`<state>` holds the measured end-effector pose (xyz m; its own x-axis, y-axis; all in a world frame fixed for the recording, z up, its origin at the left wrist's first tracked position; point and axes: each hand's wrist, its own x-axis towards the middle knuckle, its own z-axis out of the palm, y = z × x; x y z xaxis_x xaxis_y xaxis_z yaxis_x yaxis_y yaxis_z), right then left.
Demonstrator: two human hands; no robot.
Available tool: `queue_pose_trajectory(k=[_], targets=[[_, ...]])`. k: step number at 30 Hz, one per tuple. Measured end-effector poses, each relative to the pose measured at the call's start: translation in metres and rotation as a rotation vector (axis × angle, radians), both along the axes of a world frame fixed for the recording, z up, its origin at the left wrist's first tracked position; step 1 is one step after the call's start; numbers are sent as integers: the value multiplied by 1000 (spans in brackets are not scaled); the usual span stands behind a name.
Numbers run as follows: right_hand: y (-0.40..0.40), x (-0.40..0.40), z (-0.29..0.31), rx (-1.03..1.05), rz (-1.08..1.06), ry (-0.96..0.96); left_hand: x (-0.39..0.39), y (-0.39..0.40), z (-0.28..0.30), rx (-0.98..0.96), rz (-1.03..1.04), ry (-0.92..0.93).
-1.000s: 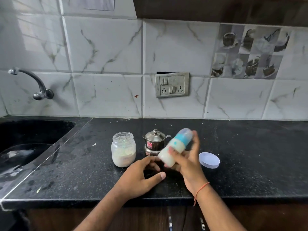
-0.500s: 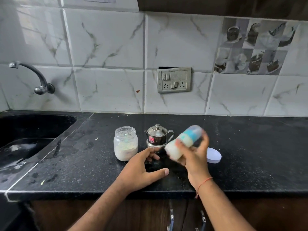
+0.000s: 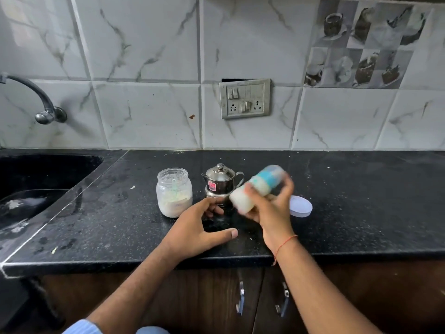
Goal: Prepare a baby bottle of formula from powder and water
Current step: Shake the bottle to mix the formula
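My right hand (image 3: pixel 271 209) grips a capped baby bottle (image 3: pixel 255 188) holding white liquid, tilted with its blue collar and clear cap up to the right; the bottle is blurred by motion above the counter. My left hand (image 3: pixel 196 229) rests on the black counter (image 3: pixel 115 227) with relaxed, spread fingers, holding nothing, just in front of a small lidded steel pot (image 3: pixel 220 183). An uncapped glass jar of formula powder (image 3: pixel 174 192) with a scoop inside stands left of the pot. Its white lid (image 3: pixel 301 206) lies on the counter behind my right hand.
A black sink (image 3: pixel 36 186) with a wall tap (image 3: pixel 41 102) lies at the left. A switch and socket plate (image 3: pixel 244 98) sits on the tiled wall. Cabinet door handles (image 3: pixel 240 300) show below the counter's front edge.
The bottle has kept shifting in my right hand, moving right and changing tilt, with growing blur. My left hand has stayed on the counter. The camera view has dipped slightly.
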<state>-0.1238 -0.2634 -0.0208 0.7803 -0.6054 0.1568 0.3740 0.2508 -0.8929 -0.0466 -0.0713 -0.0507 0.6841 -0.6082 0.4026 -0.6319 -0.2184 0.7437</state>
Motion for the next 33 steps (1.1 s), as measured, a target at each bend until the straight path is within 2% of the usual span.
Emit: queue_pose_trajectory(k=[2,5,6,9,12,13,16,19,20,23,27,29,31,33], targets=[[-7,-1,1,120,-21,-48,1,-1,-1,1,3,3],[-1,-3,0,-143,145,59,0,-1,-1,10,-9,3],[0,-2,0,-125,120,53,0,-1,-1,8,-9,-2],[-8,0,1,95,16,-27,0,-1,-1,-6,2,0],[-4,-3,2,-113,189,52,1,-1,-3,0,4,-2],[-3,-3,2,-122,174,50,2,0,-3,1,3,-1],[-9,-1,3,39,42,-24,4,0,-3,7,10,4],[-1,-2,1,-174,182,24,3,0,-4,8,5,-1],[0,-1,0,-175,161,20,2,0,-4,6,3,1],[-8,0,0,56,-7,-67,4,0,-4,6,9,12],[-3,-2,-1,-170,151,20,3,0,-3,24,8,8],[-6,0,0,-10,12,-47,4,0,-3,21,10,9],[-10,0,0,92,-16,-79,4,-1,-4,20,13,19],[-6,-1,-1,-88,109,-4,4,-1,-5,21,7,21]])
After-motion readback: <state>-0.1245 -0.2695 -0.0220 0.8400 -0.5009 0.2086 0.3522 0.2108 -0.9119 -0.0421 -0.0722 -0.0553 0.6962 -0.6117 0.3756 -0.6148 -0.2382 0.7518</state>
